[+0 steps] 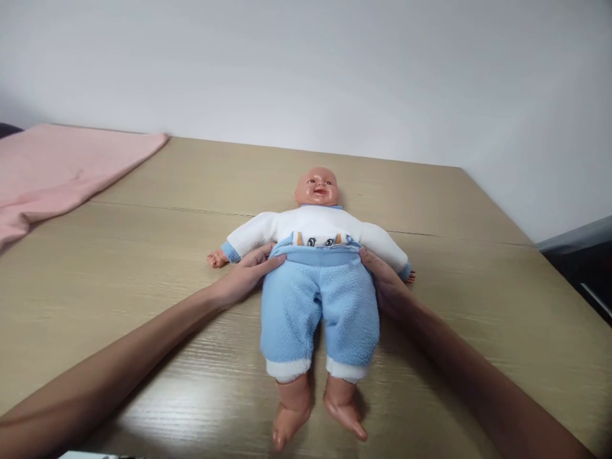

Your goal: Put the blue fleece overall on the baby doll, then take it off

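A baby doll (318, 188) lies on its back on the wooden table, head away from me and bare feet toward me. It wears a white top (315, 223) with light-blue cuffs and printed eyes on the front. Light-blue fleece pants (318, 287) with white cuffs cover its legs, and their waistband lies over the lower part of the top. At the waistband's left side my left hand (253, 271) pinches the fabric with the thumb on top. My right hand (385, 280) grips the waistband's opposite side, its fingers mostly hidden behind the pants.
A pink cloth (76, 166) is spread over the table's far left corner. Behind the table (201, 178) rises a pale wall (306, 70). Something dark (588, 274) stands beyond the right edge, and part of a white object (86, 454) shows at the bottom left.
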`<move>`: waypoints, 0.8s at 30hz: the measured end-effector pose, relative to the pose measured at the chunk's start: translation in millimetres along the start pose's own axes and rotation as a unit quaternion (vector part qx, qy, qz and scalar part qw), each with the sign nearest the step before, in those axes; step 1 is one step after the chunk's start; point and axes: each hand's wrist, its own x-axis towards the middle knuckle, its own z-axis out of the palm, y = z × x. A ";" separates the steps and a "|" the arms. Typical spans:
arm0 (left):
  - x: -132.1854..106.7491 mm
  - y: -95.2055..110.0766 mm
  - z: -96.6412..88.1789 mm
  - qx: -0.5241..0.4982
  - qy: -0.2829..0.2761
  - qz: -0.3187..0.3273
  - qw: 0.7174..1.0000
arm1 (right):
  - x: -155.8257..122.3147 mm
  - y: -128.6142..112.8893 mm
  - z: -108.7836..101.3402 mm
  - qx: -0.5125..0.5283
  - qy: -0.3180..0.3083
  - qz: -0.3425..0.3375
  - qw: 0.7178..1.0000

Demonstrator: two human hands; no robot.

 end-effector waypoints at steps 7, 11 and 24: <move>5.5 13.4 -11.0 0.227 0.043 0.076 0.970 | 9.3 -9.2 -19.7 -0.171 -0.028 -0.097 0.980; 0.9 28.0 -4.0 0.317 0.068 0.151 0.934 | -3.6 -28.6 -10.9 -0.374 0.002 -0.203 0.905; 32.0 28.0 -4.4 0.300 0.060 0.064 0.950 | 36.0 -24.5 1.4 -0.236 0.011 -0.108 0.966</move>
